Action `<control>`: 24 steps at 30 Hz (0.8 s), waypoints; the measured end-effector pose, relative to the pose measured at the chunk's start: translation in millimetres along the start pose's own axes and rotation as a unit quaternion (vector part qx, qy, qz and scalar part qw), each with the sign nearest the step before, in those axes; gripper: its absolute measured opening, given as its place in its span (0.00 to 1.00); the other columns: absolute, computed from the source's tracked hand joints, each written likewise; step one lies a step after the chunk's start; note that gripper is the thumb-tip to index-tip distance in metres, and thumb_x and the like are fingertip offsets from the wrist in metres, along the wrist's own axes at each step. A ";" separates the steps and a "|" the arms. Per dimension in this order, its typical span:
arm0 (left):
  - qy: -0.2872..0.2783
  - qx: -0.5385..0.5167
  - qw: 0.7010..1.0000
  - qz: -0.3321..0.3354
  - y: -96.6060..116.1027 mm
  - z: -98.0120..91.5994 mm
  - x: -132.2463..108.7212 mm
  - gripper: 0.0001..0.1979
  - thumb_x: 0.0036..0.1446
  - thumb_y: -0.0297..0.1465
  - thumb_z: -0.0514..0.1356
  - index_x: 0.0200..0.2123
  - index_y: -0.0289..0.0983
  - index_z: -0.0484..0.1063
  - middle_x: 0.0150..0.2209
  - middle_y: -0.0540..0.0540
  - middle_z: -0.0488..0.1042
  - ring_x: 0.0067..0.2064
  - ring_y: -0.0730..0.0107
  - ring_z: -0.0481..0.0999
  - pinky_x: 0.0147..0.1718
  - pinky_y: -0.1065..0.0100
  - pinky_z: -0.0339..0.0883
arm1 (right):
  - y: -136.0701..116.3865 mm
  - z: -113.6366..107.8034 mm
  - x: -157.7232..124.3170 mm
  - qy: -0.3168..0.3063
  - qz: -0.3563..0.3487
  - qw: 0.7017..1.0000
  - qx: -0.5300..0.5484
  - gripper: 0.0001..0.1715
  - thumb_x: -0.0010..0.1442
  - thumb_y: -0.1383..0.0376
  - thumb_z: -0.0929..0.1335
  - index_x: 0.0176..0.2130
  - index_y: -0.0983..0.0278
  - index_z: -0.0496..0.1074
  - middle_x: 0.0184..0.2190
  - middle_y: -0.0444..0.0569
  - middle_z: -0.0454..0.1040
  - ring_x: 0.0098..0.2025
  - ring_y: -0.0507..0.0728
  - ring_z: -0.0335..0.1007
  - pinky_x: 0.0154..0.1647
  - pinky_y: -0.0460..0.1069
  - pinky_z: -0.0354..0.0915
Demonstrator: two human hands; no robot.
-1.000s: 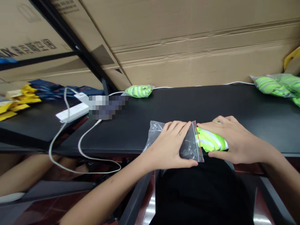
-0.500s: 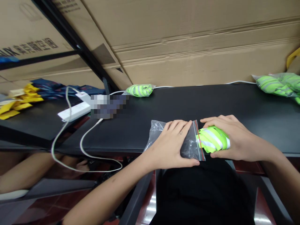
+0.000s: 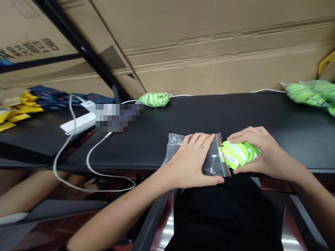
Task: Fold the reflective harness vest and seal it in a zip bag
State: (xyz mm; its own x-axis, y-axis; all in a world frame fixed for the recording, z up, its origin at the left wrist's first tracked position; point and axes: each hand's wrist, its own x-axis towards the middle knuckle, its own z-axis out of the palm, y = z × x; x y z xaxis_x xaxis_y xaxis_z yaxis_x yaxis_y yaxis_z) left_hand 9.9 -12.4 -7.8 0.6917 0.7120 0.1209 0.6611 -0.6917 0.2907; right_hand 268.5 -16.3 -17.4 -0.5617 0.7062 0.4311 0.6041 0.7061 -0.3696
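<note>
A clear zip bag (image 3: 174, 148) with a red seal line lies flat near the front edge of the black table (image 3: 183, 118). My left hand (image 3: 192, 162) rests on the bag, fingers stretched out flat and together, thumb along its near edge. My right hand (image 3: 258, 153) is wrapped round a rolled neon-green reflective vest (image 3: 238, 155), whose left end sits at the bag's red-lined mouth.
A bagged green vest (image 3: 155, 99) lies at the table's back edge, several more bagged vests (image 3: 309, 94) at the far right. A white power strip (image 3: 77, 122) with trailing cables sits left, beside yellow and blue packets (image 3: 23, 108). Cardboard boxes (image 3: 209, 45) wall the back.
My right hand has turned the rolled vest and closed tighter round it, so more green shows between the fingers. The left hand and bag have stayed put.
</note>
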 end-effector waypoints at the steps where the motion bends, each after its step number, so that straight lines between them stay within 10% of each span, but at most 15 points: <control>1: -0.002 0.002 1.000 -0.002 1.3 -0.3 0.7 0.54 0.49 0.60 0.63 0.67 0.31 0.53 0.64 0.33 0.63 0.64 0.45 0.61 0.63 0.47 0.53 | 0.2 1.7 1.3 0.001 -0.002 1.000 -0.005 0.34 0.50 0.43 0.76 0.50 0.55 0.69 0.51 0.48 0.78 0.49 0.63 0.73 0.51 0.59 0.55; 9: 0.007 0.041 0.999 -0.004 14.1 -1.8 8.2 0.53 0.49 0.63 0.61 0.65 0.30 0.56 0.64 0.31 0.64 0.64 0.43 0.61 0.64 0.48 0.52 | 0.6 12.1 10.7 -0.003 -0.026 0.998 -0.063 0.41 0.52 0.32 0.63 0.50 0.58 0.72 0.49 0.48 0.79 0.48 0.62 0.73 0.47 0.58 0.55; 16: 0.015 0.075 0.997 -0.004 20.0 6.3 16.2 0.52 0.51 0.65 0.56 0.63 0.28 0.60 0.62 0.30 0.66 0.64 0.42 0.63 0.63 0.46 0.51 | -17.8 16.0 11.5 -0.028 -0.006 0.983 -0.180 0.22 0.74 0.62 0.55 0.50 0.66 0.73 0.48 0.53 0.77 0.48 0.63 0.70 0.47 0.59 0.55; 24: 0.008 0.067 0.998 0.005 14.4 4.6 12.7 0.56 0.48 0.65 0.60 0.66 0.28 0.56 0.66 0.30 0.61 0.66 0.43 0.61 0.64 0.47 0.51 | -23.5 17.4 15.3 0.033 0.038 0.985 -0.163 0.17 0.73 0.59 0.58 0.45 0.62 0.72 0.42 0.50 0.79 0.41 0.59 0.72 0.43 0.56 0.55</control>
State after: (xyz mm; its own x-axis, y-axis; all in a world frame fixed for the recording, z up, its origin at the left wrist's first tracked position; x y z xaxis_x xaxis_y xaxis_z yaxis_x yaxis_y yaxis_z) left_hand 29.5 -13.8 -6.5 0.6937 0.7067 0.1393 0.6884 -0.7074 0.1604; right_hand 235.9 -21.2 -16.4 -0.4767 0.7439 0.4683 0.7982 0.5895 -0.1240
